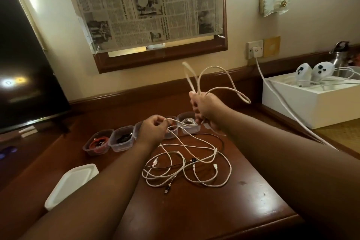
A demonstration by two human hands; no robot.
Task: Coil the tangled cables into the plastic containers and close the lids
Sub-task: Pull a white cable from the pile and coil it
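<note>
My right hand (206, 110) is raised above the table and grips loops of a white cable (220, 78) that stand up from my fist. My left hand (153, 129) pinches the same cable lower down, near the row of clear plastic containers (118, 140). A tangle of white and black cables (187, 169) lies on the wooden table (243, 200) in front of me. One container holds a red cable (97, 142), one a black cable (123, 137), and another a white cable (188, 122). The container behind my left hand is mostly hidden.
A white lid (72, 183) lies at the table's left edge. A dark screen (23, 64) stands at the left. At the right, a white box (311, 101) carries two white controllers (311, 73), and a thick white cord (276, 91) runs from a wall socket.
</note>
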